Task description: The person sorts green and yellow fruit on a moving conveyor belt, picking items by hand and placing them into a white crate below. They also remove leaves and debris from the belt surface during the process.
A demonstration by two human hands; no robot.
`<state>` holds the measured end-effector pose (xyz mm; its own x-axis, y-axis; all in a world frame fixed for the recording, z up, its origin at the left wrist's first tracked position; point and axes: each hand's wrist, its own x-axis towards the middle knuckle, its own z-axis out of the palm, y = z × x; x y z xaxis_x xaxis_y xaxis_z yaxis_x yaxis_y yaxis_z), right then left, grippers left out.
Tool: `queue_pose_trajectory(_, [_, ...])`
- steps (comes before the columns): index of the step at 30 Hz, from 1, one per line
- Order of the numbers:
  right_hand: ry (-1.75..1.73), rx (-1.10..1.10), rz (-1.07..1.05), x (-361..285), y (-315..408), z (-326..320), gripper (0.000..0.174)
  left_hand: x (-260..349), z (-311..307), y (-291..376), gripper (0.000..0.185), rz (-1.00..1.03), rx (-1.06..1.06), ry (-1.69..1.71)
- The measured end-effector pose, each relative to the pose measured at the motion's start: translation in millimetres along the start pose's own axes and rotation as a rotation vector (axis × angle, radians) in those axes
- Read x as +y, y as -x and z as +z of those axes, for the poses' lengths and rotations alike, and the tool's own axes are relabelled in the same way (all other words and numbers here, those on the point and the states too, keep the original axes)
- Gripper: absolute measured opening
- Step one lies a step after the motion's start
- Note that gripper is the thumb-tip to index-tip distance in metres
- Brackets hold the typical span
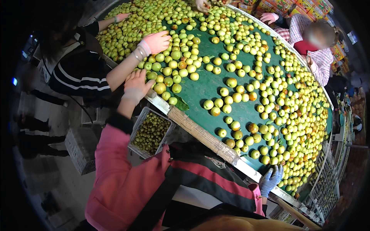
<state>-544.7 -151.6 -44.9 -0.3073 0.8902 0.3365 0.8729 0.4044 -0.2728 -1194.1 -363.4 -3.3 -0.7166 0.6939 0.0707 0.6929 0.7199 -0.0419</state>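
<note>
Many green-yellow round fruits (237,97), some with brown patches, lie spread over a green sorting surface (196,92). My left hand (135,85), in a pale thin glove, rests at the near edge on the left with its fingers spread, beside the fruits. Far to the right, my right hand (271,179), in a blue-grey glove, lies over the white rim (251,171) with its fingertips against fruits. Neither hand shows a fruit held in it. Between the hands, part of the rim is wrapped in a bound brown covering (202,134). A green leaf (181,103) lies close to my left hand.
Below the rim stands a grey plastic crate (170,131) of browner fruits. A co-worker's pink-gloved hand (156,42) reaches over the fruits just beyond my left hand. Another person (315,57) sits across the surface, near stacked printed boxes (306,7). A metal rack (325,176) stands at right.
</note>
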Motion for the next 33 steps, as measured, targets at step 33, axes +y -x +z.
queue_pose_trajectory(33, [-0.003, 0.052, -0.016, -39, -1, 12, 0.03, 141, 28, -140, 0.041, 0.125, -0.371, 0.32])
